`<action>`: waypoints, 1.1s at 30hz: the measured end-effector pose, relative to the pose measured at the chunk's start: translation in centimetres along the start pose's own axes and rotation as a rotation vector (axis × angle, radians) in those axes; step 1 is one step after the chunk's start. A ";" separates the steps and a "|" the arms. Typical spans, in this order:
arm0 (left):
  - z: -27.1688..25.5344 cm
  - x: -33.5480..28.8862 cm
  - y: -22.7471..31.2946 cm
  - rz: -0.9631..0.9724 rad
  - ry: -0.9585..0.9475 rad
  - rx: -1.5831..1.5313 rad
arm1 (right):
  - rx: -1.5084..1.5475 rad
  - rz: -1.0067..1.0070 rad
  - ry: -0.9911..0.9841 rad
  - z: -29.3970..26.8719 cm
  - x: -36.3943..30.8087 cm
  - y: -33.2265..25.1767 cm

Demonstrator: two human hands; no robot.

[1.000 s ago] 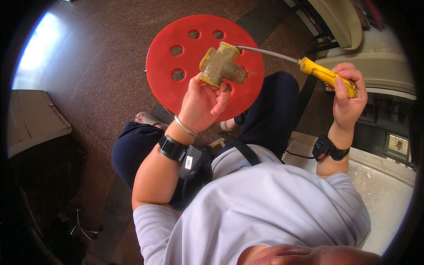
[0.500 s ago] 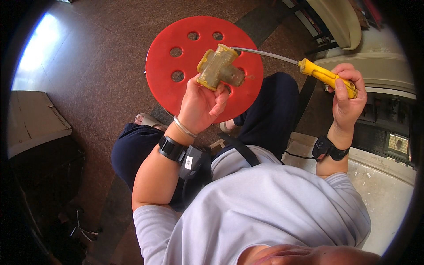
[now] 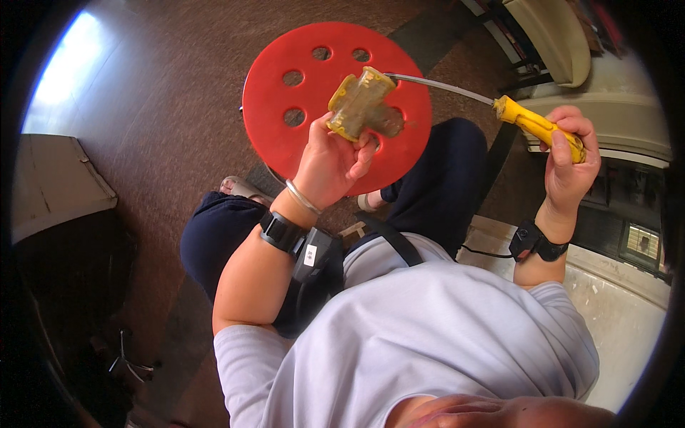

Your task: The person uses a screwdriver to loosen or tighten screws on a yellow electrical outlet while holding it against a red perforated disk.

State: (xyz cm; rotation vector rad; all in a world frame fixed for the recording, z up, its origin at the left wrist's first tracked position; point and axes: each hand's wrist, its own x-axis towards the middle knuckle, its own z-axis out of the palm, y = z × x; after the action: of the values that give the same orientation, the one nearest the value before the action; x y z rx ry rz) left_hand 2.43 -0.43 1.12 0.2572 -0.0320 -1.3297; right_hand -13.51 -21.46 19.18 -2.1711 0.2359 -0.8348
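Observation:
My left hand (image 3: 335,157) grips a T-shaped pipe fitting (image 3: 362,105), brownish with yellow flanged ends, above a round red stool seat (image 3: 275,146). Its side branch points to the right. In my right hand (image 3: 573,153), the fingers and thumb are closed round the yellow handle of a screwdriver (image 3: 531,123). The long thin metal shaft reaches left to the fitting's upper flanged end, where its tip is hidden. Whether the tip touches the inside cannot be made out.
The stool seat has several round holes and stands between my knees on a brown speckled floor (image 3: 171,93). A pale box-like piece (image 3: 61,182) is at the left. A pale ledge (image 3: 614,314) and cream furniture (image 3: 553,43) lie at the right.
The fitting has tilted slightly in my left hand. The whole scene, stool and tool included, sits a little farther right in the picture. Both grips look the same.

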 end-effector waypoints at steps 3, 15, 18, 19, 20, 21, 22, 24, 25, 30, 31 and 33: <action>-0.1 0.0 0.0 0.000 -0.031 -0.025 | 0.013 0.012 0.006 0.2 0.1 0.1; 0.1 0.0 -0.1 0.005 -0.040 0.015 | 0.037 0.057 -0.008 0.5 0.2 1.6; 0.0 0.0 -0.1 0.001 -0.051 -0.001 | 0.025 0.063 -0.009 0.8 0.2 1.5; -0.1 0.0 -0.1 -0.001 -0.052 -0.008 | 0.016 0.063 -0.010 0.8 0.2 1.5; -0.1 -0.1 -0.1 -0.002 -0.057 -0.004 | 0.022 0.064 -0.015 0.9 0.2 1.5; -0.2 0.0 -0.1 -0.005 -0.064 0.001 | 0.025 0.065 -0.019 0.8 0.2 1.6; -0.2 0.0 -0.1 -0.008 -0.071 0.005 | 0.028 0.066 -0.023 0.8 0.2 1.7; 0.2 -0.1 0.0 -0.031 -0.036 -0.015 | 0.019 0.078 -0.025 0.8 0.1 2.0; 0.4 -0.2 0.0 -0.043 -0.019 -0.024 | 0.015 0.083 -0.026 0.8 0.1 2.1; 0.4 -0.2 -0.1 -0.065 -0.050 -0.038 | 0.022 0.118 -0.054 0.8 -0.1 2.6; 0.5 -0.2 -0.1 -0.073 -0.046 -0.042 | 0.028 0.126 -0.059 0.8 -0.1 2.7; 0.5 -0.1 -0.3 -0.082 -0.065 -0.065 | 0.019 0.139 -0.059 1.0 -0.2 2.7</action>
State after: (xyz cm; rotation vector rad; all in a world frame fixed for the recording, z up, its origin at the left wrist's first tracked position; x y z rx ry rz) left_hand 2.08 -0.49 1.56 0.1612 -0.0330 -1.4181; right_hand -12.70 -22.59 16.64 -2.1315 0.3442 -0.6915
